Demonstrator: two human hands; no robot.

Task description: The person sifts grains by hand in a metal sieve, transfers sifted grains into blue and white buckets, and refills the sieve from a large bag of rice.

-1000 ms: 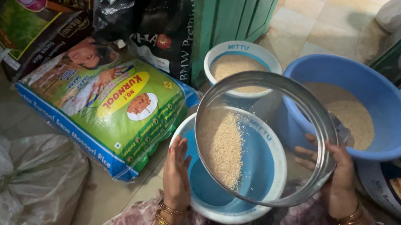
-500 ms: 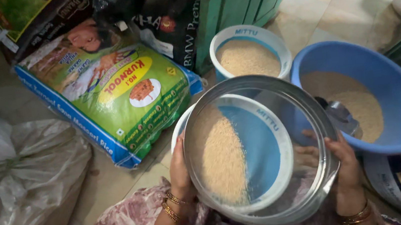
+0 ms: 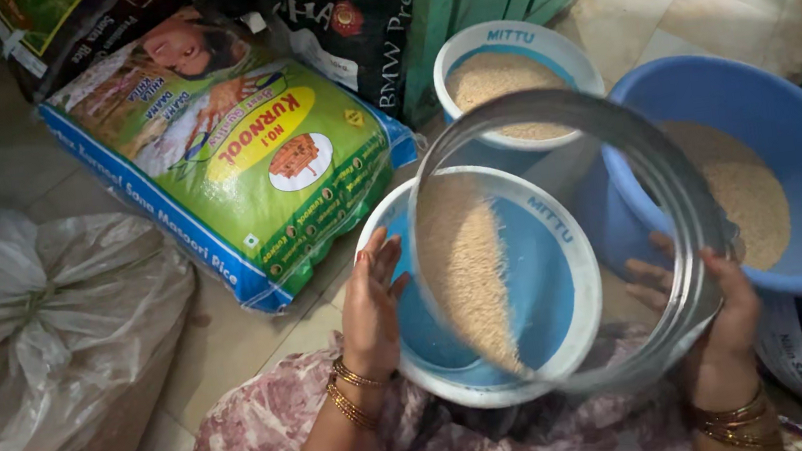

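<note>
Above a tiled floor crowded with sacks and buckets, a person holds a round metal-rimmed sieve [image 3: 573,236] between both bare hands, tilted steeply so that its mesh faces the camera. The left hand [image 3: 373,304] presses flat and open against the sieve's left rim, fingers spread upward, gold bangles at the wrist. The right hand [image 3: 724,320] wraps the lower right rim, thumb over the edge and fingers curled behind it. The sieve's band is dull grey and blurred; its mesh is fine enough to see through. A heap of pale rice grain [image 3: 466,268] lies gathered along the lower left part of the mesh in a long streak. Directly under the sieve sits a white-rimmed blue bucket [image 3: 563,237], seen through the mesh. A second white bucket [image 3: 514,66] filled with grain stands just behind it, and a large blue basin [image 3: 766,164] holding more grain sits to the right. A green and blue printed rice sack [image 3: 233,164] lies to the left, near a grey plastic bag [image 3: 41,337].
</note>
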